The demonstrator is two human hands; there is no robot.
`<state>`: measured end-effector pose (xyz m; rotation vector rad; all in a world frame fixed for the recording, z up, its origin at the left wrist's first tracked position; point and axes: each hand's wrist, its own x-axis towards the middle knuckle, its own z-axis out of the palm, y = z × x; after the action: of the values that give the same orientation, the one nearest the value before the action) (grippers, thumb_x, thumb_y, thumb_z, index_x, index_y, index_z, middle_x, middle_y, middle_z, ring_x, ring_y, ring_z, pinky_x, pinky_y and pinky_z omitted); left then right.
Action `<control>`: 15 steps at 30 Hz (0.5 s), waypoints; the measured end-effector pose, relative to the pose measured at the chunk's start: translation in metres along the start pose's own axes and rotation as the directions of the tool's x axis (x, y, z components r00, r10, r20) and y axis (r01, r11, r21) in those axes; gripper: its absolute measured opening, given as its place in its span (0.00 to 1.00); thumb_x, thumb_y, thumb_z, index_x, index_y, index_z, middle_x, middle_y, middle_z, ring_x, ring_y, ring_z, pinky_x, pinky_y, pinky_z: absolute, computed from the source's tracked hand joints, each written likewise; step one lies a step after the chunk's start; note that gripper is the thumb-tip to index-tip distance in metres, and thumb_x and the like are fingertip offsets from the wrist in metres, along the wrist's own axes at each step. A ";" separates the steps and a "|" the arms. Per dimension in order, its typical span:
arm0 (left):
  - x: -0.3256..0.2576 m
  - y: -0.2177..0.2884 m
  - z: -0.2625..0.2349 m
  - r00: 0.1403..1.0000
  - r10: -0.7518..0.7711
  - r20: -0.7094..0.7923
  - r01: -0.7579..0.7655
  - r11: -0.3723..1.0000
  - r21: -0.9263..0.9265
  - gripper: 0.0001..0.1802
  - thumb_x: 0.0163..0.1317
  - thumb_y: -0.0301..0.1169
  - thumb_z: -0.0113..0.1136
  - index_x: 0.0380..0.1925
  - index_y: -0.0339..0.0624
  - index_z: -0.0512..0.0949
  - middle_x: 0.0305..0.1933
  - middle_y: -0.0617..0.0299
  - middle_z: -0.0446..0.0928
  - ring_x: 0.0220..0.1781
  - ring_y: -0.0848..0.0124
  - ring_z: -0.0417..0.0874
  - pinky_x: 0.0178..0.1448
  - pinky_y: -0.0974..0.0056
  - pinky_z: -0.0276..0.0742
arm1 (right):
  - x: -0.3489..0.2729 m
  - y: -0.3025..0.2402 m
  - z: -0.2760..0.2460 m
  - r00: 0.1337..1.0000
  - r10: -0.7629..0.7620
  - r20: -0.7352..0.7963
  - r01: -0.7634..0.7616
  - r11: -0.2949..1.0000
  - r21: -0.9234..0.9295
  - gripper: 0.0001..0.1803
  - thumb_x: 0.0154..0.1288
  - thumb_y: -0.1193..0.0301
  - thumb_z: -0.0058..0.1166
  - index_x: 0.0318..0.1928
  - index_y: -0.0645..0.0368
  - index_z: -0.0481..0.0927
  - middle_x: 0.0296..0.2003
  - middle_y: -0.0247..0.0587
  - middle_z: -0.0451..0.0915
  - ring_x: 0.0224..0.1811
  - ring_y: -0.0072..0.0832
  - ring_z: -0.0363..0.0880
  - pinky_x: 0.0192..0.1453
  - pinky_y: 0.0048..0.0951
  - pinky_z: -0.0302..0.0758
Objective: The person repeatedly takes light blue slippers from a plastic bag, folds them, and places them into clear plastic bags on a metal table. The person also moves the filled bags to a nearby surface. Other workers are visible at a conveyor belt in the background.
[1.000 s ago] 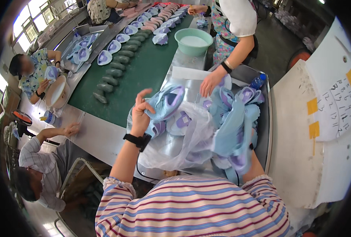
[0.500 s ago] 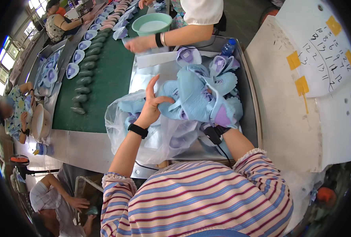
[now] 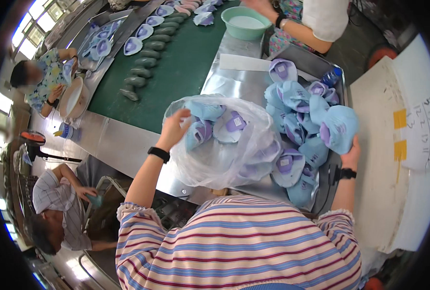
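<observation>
Head view, left hand: the left hand (image 3: 175, 128) pinches the rim of the clear plastic bag (image 3: 215, 159) at its 10 o'clock edge, fingers closed on the film to hold the mouth open.
Head view, right hand: the right hand (image 3: 351, 151) is cupped under a pale blue shoe upper (image 3: 340, 126) at the 3 o'clock side of the pile of uppers (image 3: 297, 121); whether the fingers close round it I cannot tell.
Bag position: on the steel table (image 3: 128, 145), just beside the pile and touching it.
Doing it well: in my judgement, keep the rim lifted and taut, and bring uppers over the near lip, not across the pile.
Bag mouth: faces 12 o'clock and upward.
Bag long axis: roughly 10 to 4 o'clock.
Held upper: purple lining toward 9 o'clock.
</observation>
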<state>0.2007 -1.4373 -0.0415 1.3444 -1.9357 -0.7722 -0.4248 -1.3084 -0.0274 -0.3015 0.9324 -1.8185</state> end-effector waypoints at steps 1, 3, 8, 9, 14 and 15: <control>-0.015 0.002 0.004 0.989 -0.069 0.128 0.039 0.974 0.222 0.35 0.50 0.41 0.68 0.57 0.38 0.68 0.54 0.46 0.74 0.57 0.53 0.75 0.59 0.58 0.71 | -0.013 0.005 0.007 0.998 -0.028 0.056 0.024 0.997 0.070 0.30 0.70 0.60 0.45 0.66 0.63 0.59 0.65 0.48 0.63 0.67 0.44 0.60 0.71 0.48 0.57; -0.035 -0.006 0.027 0.941 -0.224 0.254 0.063 0.852 0.520 0.51 0.44 0.45 0.71 0.65 0.39 0.55 0.66 0.47 0.63 0.67 0.54 0.64 0.66 0.49 0.62 | -0.027 0.024 0.044 0.985 -0.025 0.171 -0.011 0.979 0.204 0.28 0.71 0.60 0.43 0.66 0.61 0.59 0.64 0.47 0.64 0.66 0.44 0.62 0.70 0.48 0.59; -0.035 -0.061 0.098 0.985 -0.171 0.012 0.083 0.538 0.839 0.55 0.42 0.42 0.71 0.67 0.40 0.50 0.65 0.48 0.63 0.67 0.54 0.63 0.65 0.41 0.58 | -0.035 0.097 0.158 0.863 0.140 0.486 -0.214 0.972 0.100 0.24 0.72 0.58 0.43 0.59 0.62 0.68 0.53 0.44 0.75 0.53 0.36 0.75 0.60 0.38 0.71; -0.034 -0.088 0.111 0.984 -0.175 -0.041 0.132 0.544 0.829 0.53 0.44 0.41 0.70 0.67 0.41 0.51 0.63 0.48 0.65 0.66 0.54 0.65 0.64 0.41 0.59 | -0.041 0.114 0.192 0.838 0.222 0.498 -0.298 0.952 0.077 0.23 0.72 0.58 0.43 0.58 0.62 0.70 0.52 0.43 0.76 0.51 0.34 0.76 0.58 0.36 0.73; 0.004 -0.047 0.033 0.864 -0.490 0.113 0.453 0.856 0.248 0.41 0.49 0.35 0.65 0.62 0.36 0.58 0.56 0.49 0.73 0.57 0.50 0.73 0.60 0.53 0.68 | -0.063 0.155 0.266 0.669 0.497 0.553 -0.636 0.767 0.081 0.24 0.71 0.57 0.44 0.56 0.64 0.71 0.51 0.45 0.77 0.52 0.35 0.76 0.58 0.35 0.74; -0.004 -0.046 0.016 0.937 -0.347 0.047 0.343 0.937 0.068 0.41 0.47 0.34 0.65 0.61 0.36 0.60 0.54 0.50 0.74 0.58 0.52 0.73 0.59 0.57 0.70 | -0.065 0.161 0.266 0.649 0.545 0.530 -0.681 0.728 0.085 0.24 0.71 0.57 0.44 0.56 0.64 0.71 0.51 0.45 0.77 0.52 0.35 0.76 0.58 0.36 0.74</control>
<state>0.2152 -1.4459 -0.0871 1.7450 -1.7995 -0.9343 -0.1305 -1.4013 0.0486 -0.1943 0.3419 -1.1187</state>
